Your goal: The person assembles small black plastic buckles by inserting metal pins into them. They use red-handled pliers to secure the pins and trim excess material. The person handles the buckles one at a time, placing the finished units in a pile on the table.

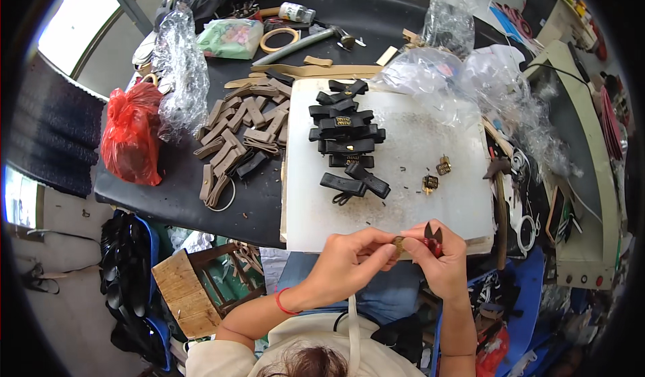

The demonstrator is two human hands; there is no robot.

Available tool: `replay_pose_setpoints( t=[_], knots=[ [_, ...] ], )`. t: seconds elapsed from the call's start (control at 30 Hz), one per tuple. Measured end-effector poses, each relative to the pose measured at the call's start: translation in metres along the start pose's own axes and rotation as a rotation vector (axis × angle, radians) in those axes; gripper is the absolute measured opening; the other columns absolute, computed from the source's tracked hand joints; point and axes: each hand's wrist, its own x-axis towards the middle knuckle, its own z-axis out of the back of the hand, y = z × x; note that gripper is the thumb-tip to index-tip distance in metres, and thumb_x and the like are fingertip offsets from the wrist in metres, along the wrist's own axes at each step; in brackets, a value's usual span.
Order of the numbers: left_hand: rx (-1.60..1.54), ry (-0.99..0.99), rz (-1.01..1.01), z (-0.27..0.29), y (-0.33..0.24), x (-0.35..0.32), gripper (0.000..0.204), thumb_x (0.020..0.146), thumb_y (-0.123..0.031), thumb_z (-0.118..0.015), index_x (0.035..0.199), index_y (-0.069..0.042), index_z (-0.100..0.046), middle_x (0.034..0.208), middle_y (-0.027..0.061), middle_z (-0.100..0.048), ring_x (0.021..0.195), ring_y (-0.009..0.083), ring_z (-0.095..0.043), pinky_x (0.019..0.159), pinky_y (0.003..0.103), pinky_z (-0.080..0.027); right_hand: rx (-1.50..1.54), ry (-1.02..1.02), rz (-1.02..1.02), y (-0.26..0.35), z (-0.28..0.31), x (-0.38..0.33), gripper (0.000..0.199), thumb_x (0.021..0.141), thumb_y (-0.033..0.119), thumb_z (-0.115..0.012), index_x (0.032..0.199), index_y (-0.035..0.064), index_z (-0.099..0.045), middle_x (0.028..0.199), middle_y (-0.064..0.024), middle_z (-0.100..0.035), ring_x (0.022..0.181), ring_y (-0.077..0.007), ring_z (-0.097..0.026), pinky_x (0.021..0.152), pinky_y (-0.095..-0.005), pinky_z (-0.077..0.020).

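Fingers of the left hand [349, 259] pinch a small brass clasp [398, 244]; the right hand [440, 256] grips red-handled pliers [434, 237]. Such a thin hold looks risky: if the pliers slip, the clasp could drop off the white board [403, 142] or the fingertips get nipped.

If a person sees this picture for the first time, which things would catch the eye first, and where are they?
Probably the stack of black straps in the middle of the white cutting board, and the bright red plastic bag at the left edge of the dark table. Near the bottom, the left hand and right hand meet over the board's near edge, pinching a small brass piece.
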Motion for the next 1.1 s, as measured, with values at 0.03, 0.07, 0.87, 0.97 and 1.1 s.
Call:
replay_pose_setpoints(
  t=[0.03,0.07,0.87,0.97,1.1],
  knots=[
    [-0.067,-0.004,0.024,0.001,0.001,-0.001,0.021,0.093,-0.008,-0.053,0.106,0.009,-0.058,0.093,0.0152,-0.066,0.083,0.0163,-0.066,0.074,0.027,-0.056,-0.110,0.034,0.054,0.002,0.002,0.001,0.016,0.079,0.001,-0.069,0.095,0.0017,-0.067,0.079,-0.0023,-0.061,0.063,-0.0049,-0.052,0.054,-0.0181,-0.0408],
    [-0.083,0.001,0.060,0.004,0.002,-0.002,0.021,0.093,-0.009,-0.053,0.105,0.008,-0.058,0.092,0.0147,-0.066,0.082,0.0161,-0.066,0.073,0.027,-0.056,-0.220,0.070,0.107,0.003,0.002,0.003,0.017,0.079,0.001,-0.069,0.095,0.0024,-0.068,0.080,-0.0029,-0.061,0.063,-0.0055,-0.053,0.054,-0.0181,-0.0411],
    [-0.161,-0.050,-0.005,0.029,-0.007,-0.012,0.021,0.092,-0.015,-0.056,0.094,0.005,-0.060,0.080,0.0061,-0.066,0.074,0.0080,-0.063,0.065,0.022,-0.053,-0.597,-0.016,0.824,-0.008,-0.032,0.011,0.041,0.069,-0.005,-0.069,0.109,-0.0024,-0.060,0.087,-0.0114,-0.062,0.059,-0.0202,-0.054,0.051,-0.0284,-0.0447],
    [0.627,-0.418,-0.366,0.072,-0.019,-0.014,0.012,0.088,-0.007,-0.058,0.095,-0.002,-0.066,0.078,0.0081,-0.066,0.064,0.0082,-0.060,0.058,0.023,-0.048,-0.605,-0.070,0.652,-0.010,-0.024,0.005,0.038,0.072,-0.008,-0.066,0.110,-0.0031,-0.059,0.085,-0.0114,-0.063,0.057,-0.0188,-0.054,0.049,-0.0276,-0.0441],
    [1.214,-0.917,-0.397,0.158,-0.008,-0.001,0.010,0.084,-0.007,-0.061,0.091,-0.002,-0.064,0.080,0.0114,-0.062,0.071,0.0243,-0.058,0.066,0.032,-0.047,-0.528,-0.160,0.549,-0.011,-0.027,0.002,0.041,0.070,-0.014,-0.060,0.110,-0.0030,-0.059,0.082,-0.0105,-0.063,0.058,-0.0168,-0.055,0.048,-0.0268,-0.0440]
  ],
)
